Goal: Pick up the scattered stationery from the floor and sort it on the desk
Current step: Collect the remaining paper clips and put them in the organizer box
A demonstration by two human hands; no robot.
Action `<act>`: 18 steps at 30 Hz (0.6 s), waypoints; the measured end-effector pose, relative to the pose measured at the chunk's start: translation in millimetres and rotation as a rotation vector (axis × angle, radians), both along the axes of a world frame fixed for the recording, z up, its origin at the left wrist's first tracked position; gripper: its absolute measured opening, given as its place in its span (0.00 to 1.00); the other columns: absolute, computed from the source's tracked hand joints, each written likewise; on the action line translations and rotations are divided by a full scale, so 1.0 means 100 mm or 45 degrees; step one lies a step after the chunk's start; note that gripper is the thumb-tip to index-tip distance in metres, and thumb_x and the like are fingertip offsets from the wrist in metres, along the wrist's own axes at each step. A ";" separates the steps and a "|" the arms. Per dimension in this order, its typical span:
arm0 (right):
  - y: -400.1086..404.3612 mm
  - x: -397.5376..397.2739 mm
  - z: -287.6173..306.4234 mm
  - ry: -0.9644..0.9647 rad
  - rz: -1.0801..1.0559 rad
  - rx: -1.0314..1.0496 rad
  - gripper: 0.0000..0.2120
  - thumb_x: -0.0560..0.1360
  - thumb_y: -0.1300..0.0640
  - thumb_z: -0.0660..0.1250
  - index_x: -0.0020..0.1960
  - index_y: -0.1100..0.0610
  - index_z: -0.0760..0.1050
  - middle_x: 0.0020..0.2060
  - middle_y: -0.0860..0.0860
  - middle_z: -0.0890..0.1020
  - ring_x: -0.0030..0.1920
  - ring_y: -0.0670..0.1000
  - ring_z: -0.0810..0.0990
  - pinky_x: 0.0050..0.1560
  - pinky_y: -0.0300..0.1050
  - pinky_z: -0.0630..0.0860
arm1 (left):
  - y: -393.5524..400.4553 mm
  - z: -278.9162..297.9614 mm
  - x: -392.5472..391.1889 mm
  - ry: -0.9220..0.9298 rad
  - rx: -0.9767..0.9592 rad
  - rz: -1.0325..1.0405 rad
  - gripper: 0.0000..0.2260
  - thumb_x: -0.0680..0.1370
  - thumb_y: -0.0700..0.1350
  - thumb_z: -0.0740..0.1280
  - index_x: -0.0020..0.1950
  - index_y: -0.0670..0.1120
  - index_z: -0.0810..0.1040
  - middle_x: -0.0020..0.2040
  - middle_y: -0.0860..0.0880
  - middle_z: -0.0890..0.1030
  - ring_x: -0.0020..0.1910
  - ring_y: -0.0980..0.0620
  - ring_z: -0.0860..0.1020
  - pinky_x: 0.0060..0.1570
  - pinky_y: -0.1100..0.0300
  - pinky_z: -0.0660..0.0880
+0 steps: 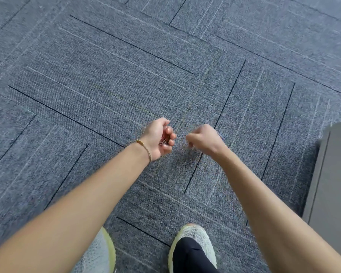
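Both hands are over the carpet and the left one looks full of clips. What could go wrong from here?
1. The left hand cups a bunch of small clips in a loose grip; some could slip out between the curled fingers as the person stands.
2. The right hand is blurred and curled; what it pinches cannot be told, so a pickup may have missed.
3. The busy grey carpet could hide any thin clips left behind.
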State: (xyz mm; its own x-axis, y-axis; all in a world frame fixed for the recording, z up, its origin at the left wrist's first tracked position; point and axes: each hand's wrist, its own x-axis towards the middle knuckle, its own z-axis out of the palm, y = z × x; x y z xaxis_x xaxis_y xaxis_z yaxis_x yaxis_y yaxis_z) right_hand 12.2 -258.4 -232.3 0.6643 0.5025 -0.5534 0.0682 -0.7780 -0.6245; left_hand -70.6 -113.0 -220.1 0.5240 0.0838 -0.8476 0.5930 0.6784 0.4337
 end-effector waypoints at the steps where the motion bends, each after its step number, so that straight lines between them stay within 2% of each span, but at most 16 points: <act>1: -0.13 0.03 0.04 0.275 -0.138 0.285 0.15 0.73 0.61 0.64 0.28 0.55 0.73 0.23 0.49 0.69 0.23 0.48 0.64 0.27 0.40 0.61 | -0.02 0.00 0.01 -0.034 0.027 -0.042 0.18 0.81 0.47 0.56 0.31 0.48 0.66 0.30 0.49 0.72 0.27 0.54 0.67 0.21 0.65 0.59; 4: -0.45 0.02 0.30 0.757 -0.361 0.947 0.11 0.70 0.62 0.61 0.29 0.57 0.70 0.22 0.49 0.62 0.23 0.47 0.57 0.25 0.38 0.52 | -0.10 0.00 0.06 -0.116 0.098 -0.196 0.16 0.84 0.47 0.55 0.38 0.46 0.72 0.31 0.50 0.71 0.27 0.54 0.69 0.25 0.64 0.63; 6: -0.56 -0.03 0.50 0.946 -0.374 1.241 0.07 0.66 0.59 0.59 0.31 0.58 0.71 0.22 0.48 0.60 0.24 0.46 0.55 0.27 0.37 0.52 | -0.19 -0.03 0.09 -0.155 0.128 -0.290 0.13 0.84 0.47 0.56 0.46 0.44 0.75 0.31 0.51 0.72 0.28 0.55 0.69 0.26 0.64 0.64; 9: -0.70 -0.07 0.74 1.001 -0.417 1.514 0.14 0.69 0.57 0.50 0.33 0.61 0.70 0.24 0.51 0.59 0.24 0.46 0.57 0.27 0.36 0.54 | -0.36 -0.07 0.19 -0.174 0.278 -0.469 0.10 0.83 0.41 0.55 0.53 0.42 0.76 0.32 0.51 0.73 0.27 0.55 0.69 0.27 0.62 0.64; 11: -0.75 -0.06 0.79 0.984 -0.513 1.607 0.16 0.72 0.56 0.48 0.33 0.61 0.68 0.25 0.51 0.60 0.24 0.47 0.57 0.26 0.38 0.53 | -0.51 -0.07 0.29 -0.189 0.463 -0.620 0.11 0.81 0.44 0.56 0.49 0.43 0.77 0.32 0.51 0.73 0.27 0.54 0.68 0.27 0.60 0.63; 12: -0.76 -0.04 0.79 0.975 -0.555 1.618 0.15 0.73 0.56 0.48 0.33 0.60 0.67 0.25 0.51 0.60 0.25 0.47 0.57 0.25 0.38 0.53 | -0.58 -0.08 0.36 -0.211 0.632 -0.716 0.12 0.80 0.49 0.57 0.44 0.45 0.76 0.31 0.51 0.72 0.28 0.53 0.67 0.29 0.59 0.64; 14: -0.79 0.01 0.76 0.921 -0.655 1.550 0.14 0.75 0.56 0.50 0.32 0.58 0.64 0.25 0.50 0.61 0.24 0.48 0.56 0.24 0.39 0.52 | -0.71 -0.11 0.47 -0.279 1.162 -0.970 0.15 0.77 0.57 0.60 0.37 0.49 0.73 0.31 0.52 0.74 0.30 0.52 0.70 0.33 0.59 0.66; 16: -0.85 0.05 0.70 0.828 -0.794 1.398 0.18 0.79 0.56 0.53 0.31 0.55 0.61 0.24 0.49 0.61 0.23 0.47 0.55 0.23 0.40 0.51 | -0.82 -0.14 0.55 -0.290 1.695 -1.248 0.19 0.75 0.65 0.61 0.40 0.50 0.73 0.36 0.52 0.78 0.36 0.51 0.76 0.37 0.58 0.72; 18: -0.91 0.07 0.64 0.747 -0.897 1.241 0.21 0.82 0.53 0.55 0.30 0.54 0.60 0.23 0.49 0.60 0.23 0.48 0.54 0.23 0.41 0.50 | -0.90 -0.16 0.63 -0.312 2.014 -1.463 0.24 0.74 0.71 0.60 0.48 0.50 0.73 0.39 0.52 0.78 0.42 0.47 0.79 0.40 0.55 0.73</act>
